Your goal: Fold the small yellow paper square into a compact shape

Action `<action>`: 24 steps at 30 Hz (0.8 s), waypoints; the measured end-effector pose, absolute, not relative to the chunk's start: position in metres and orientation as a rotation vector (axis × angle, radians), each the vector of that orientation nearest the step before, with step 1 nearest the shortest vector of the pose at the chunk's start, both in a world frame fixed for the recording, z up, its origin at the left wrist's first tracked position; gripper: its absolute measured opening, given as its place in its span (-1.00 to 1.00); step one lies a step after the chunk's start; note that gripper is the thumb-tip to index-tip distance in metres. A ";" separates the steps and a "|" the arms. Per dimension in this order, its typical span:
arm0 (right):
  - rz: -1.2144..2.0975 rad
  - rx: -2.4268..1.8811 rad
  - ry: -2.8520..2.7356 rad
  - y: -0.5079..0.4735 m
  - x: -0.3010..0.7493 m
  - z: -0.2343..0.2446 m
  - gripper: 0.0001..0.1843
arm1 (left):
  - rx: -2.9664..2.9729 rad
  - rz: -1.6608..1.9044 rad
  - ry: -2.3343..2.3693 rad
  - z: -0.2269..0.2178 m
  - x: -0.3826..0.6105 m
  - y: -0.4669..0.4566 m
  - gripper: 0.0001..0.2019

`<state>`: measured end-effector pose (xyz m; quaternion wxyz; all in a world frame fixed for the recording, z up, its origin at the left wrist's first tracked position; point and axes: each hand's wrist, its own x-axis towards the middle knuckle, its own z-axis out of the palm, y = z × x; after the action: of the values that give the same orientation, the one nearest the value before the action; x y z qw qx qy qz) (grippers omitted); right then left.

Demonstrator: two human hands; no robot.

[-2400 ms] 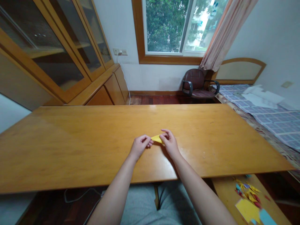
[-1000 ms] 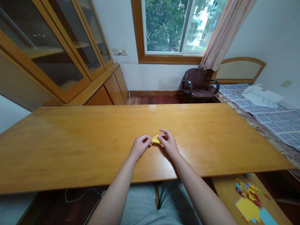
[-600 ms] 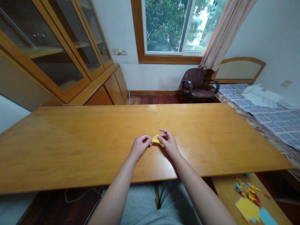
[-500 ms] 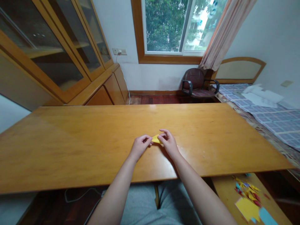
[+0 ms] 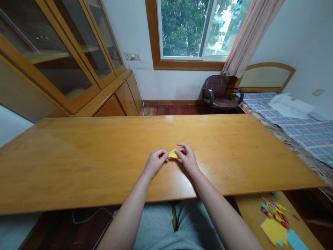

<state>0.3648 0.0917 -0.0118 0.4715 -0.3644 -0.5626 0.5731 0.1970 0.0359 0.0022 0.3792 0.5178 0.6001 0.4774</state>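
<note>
A small piece of folded yellow paper (image 5: 173, 153) is held between my two hands, just over the wooden table (image 5: 104, 146). My left hand (image 5: 156, 161) pinches its left end with thumb and fingers closed. At the right end, my right hand (image 5: 187, 159) grips the paper between thumb and forefinger, with another finger raised. Part of the paper is hidden behind my fingertips, so its exact folds cannot be made out.
Below the table's right front edge, a lower wooden surface (image 5: 249, 211) bears a pile of colourful folded paper pieces (image 5: 277, 211), a yellow sheet (image 5: 274, 231) and a light blue sheet (image 5: 296, 239). A brown armchair (image 5: 217, 88) stands beyond the table.
</note>
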 end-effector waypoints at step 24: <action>1.393 -0.916 -1.540 0.092 0.363 -0.008 -0.53 | 1.314 1.208 1.504 -0.008 0.194 0.039 -0.76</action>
<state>0.3626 0.0922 -0.0085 0.4224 -0.3659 -0.6151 0.5562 0.1942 0.0388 -0.0081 0.3926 0.5178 0.5926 0.4761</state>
